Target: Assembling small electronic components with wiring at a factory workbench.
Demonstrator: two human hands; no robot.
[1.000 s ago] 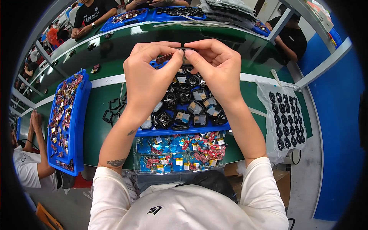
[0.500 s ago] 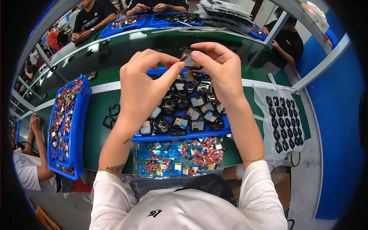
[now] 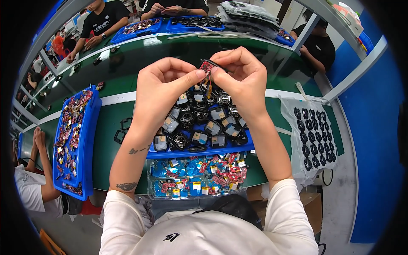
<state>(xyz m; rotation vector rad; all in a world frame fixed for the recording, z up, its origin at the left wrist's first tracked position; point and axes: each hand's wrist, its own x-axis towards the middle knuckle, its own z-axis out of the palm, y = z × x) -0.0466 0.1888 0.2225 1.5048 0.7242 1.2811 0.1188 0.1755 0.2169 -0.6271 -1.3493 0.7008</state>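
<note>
Above a blue bin [image 3: 199, 152] of black watch cases, both my hands meet at a black watch case [image 3: 212, 62] with a red circuit board [image 3: 207, 66] against it. My left hand [image 3: 159, 89] pinches the board's left edge between thumb and forefinger. On the other side, my right hand [image 3: 245, 83] grips the case, its thumb pressed on the board. A small yellowish part [image 3: 209, 91] dangles below on thin wires. Whether the board is seated inside the case cannot be made out.
Closest to me lies a clear tray of red boards [image 3: 219, 175] and blue pieces. A blue bin [image 3: 87, 170] of boards stands left. At right, rows of black watch cases [image 3: 315, 138] lie on a plastic sheet. Co-workers sit across the green conveyor [image 3: 140, 55]; a metal post [image 3: 361, 70] rises right.
The red board has turned to show its face and now lies against the case. My hands have come slightly lower and closer together, and the yellowish part hangs lower.
</note>
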